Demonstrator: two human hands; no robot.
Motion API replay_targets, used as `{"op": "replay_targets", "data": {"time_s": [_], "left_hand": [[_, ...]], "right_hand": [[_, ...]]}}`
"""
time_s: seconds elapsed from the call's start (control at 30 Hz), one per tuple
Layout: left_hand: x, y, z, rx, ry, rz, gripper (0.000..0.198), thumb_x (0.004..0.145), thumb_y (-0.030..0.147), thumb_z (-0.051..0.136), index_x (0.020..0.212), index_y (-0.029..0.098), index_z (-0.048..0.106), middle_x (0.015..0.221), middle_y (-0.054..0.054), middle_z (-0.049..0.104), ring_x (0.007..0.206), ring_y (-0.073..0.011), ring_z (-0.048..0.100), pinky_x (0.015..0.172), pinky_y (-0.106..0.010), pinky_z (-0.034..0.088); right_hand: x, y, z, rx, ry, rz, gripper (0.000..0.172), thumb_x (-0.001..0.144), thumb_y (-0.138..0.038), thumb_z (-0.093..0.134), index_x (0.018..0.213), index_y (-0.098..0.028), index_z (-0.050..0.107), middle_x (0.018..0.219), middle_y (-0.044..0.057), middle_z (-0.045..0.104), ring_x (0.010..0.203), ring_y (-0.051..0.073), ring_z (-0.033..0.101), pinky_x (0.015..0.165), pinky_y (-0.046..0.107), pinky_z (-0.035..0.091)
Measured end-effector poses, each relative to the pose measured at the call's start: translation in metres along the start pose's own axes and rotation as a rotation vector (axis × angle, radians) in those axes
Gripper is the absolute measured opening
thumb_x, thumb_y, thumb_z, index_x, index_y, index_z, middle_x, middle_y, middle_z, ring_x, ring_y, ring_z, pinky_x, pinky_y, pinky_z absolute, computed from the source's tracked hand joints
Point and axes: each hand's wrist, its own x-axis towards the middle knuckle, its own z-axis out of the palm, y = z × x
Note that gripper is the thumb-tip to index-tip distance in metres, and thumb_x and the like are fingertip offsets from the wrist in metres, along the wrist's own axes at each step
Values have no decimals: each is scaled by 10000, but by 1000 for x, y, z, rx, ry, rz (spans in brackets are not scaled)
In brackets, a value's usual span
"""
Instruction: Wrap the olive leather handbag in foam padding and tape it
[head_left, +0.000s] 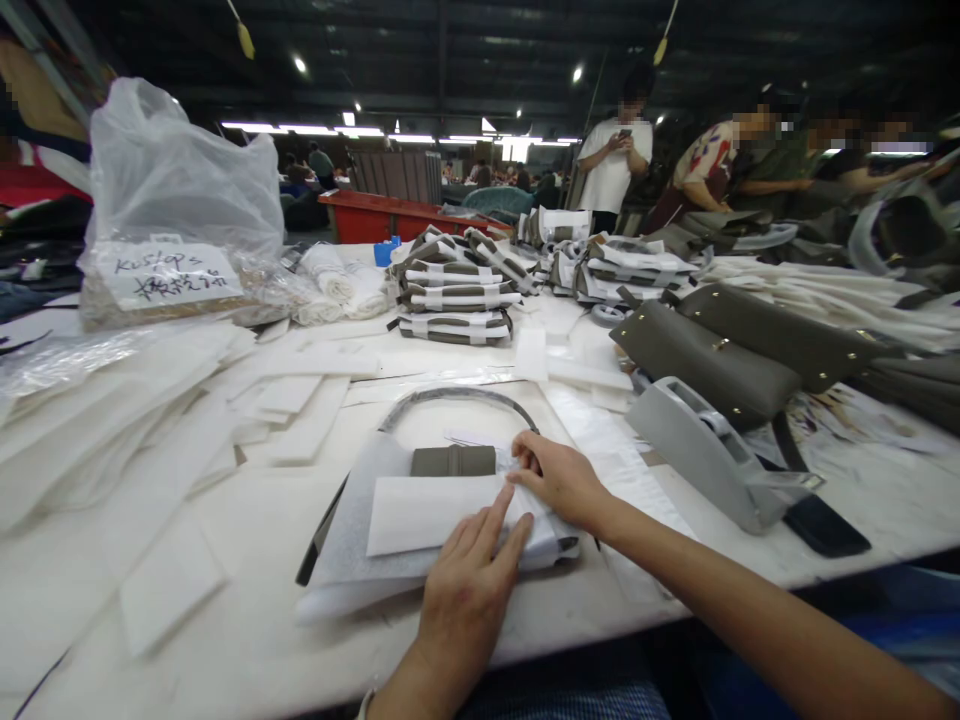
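In front of me a dark olive handbag lies flat, largely covered by a thin white foam sheet. Its wrapped handle arches away from me. Over the bag's middle rests a smaller white foam strip, just below an olive flap. My left hand presses on the strip and sheet with its fingers stretched out. Close to those fingertips, my right hand has its fingers curled in a pinch at the flap's right end, by some clear film. What the pinch holds is hidden.
A grey tape dispenser and a black phone lie to the right, near olive bags. Loose foam sheets spread leftward below a plastic sack. Wrapped bags are stacked behind; people stand at the far right.
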Motion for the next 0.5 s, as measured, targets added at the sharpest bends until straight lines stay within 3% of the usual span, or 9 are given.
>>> {"op": "replay_targets", "data": {"time_s": [0.17, 0.27, 0.4, 0.5], "left_hand": [[-1, -2, 0, 81, -36, 90, 441, 936, 114, 405, 1335, 177, 582, 1342, -39, 630, 1143, -244, 637, 942, -398, 550], [1, -4, -1, 143, -28, 151, 457, 915, 109, 396, 1330, 140, 584, 1336, -48, 634, 1120, -246, 647, 924, -394, 546], [4, -9, 0, 167, 5, 214, 457, 910, 139, 408, 1332, 148, 584, 1322, -35, 645, 1098, -235, 653, 920, -373, 529], [3, -11, 2, 165, 19, 224, 464, 908, 164, 411, 1343, 155, 573, 1335, -31, 636, 1111, -235, 645, 937, -368, 510]], "right_hand": [[0, -6, 4, -34, 99, -32, 167, 830, -213, 719, 917, -222, 577, 861, -19, 644, 724, 139, 587, 665, 261, 412], [-12, 2, -11, -35, 156, -68, 161, 846, -194, 703, 969, -232, 606, 964, -10, 673, 767, 132, 619, 725, 253, 459], [-56, 39, -74, -36, 320, -26, 216, 950, -264, 563, 1160, -225, 595, 1128, 45, 686, 913, 159, 659, 884, 292, 486], [-92, 83, -139, -107, 488, 268, 256, 931, -336, 561, 1149, -226, 638, 1224, 77, 672, 1057, 226, 640, 1007, 368, 445]]}}
